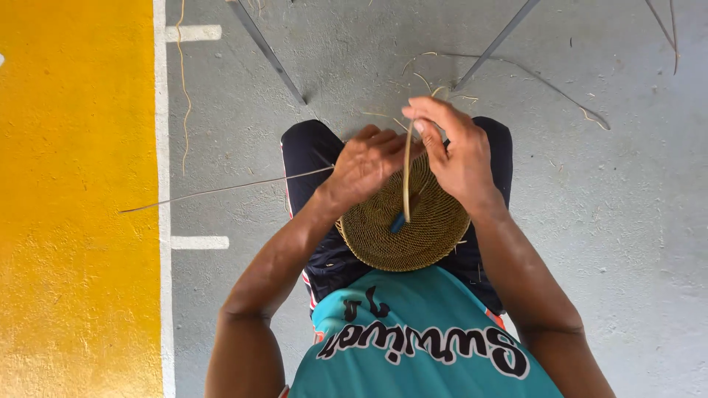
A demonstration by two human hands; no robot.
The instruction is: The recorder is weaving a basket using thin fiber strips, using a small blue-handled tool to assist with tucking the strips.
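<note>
Seen from above, you sit on the grey floor (605, 221) with the work on your lap.
Work piece: a round woven disc (402, 236) of tightly coiled tan fibre, resting on your dark-trousered thighs just ahead of your teal shirt (413, 332).
Left hand: your left hand (369, 163) lies on the far-left rim of the disc, fingers curled down and pressing the coil (whether they pinch a strand underneath cannot be told).
Right hand: your right hand (457, 147) is raised over the far edge, thumb and fingers closed narrow on a flat pale strip (407, 173) that runs down across the disc.
Tool: a small blue-handled tool (398, 221) lies on the disc, touching the strip's lower end; neither hand grips it.
Loose strand: a long thin strand (221, 189) trails from under your left hand out to the left, toward the yellow floor band (74, 221).
Surroundings: two dark metal legs (269, 53) slant across the floor beyond your knees, with fibre scraps (516, 74) scattered near them.
Step in hand (a judgement): you appear to be drawing the strip taut at the rim between stitches.
Next move calls for: steady pressure from the left hand and even tension on the strip, so the coil stays tight.
</note>
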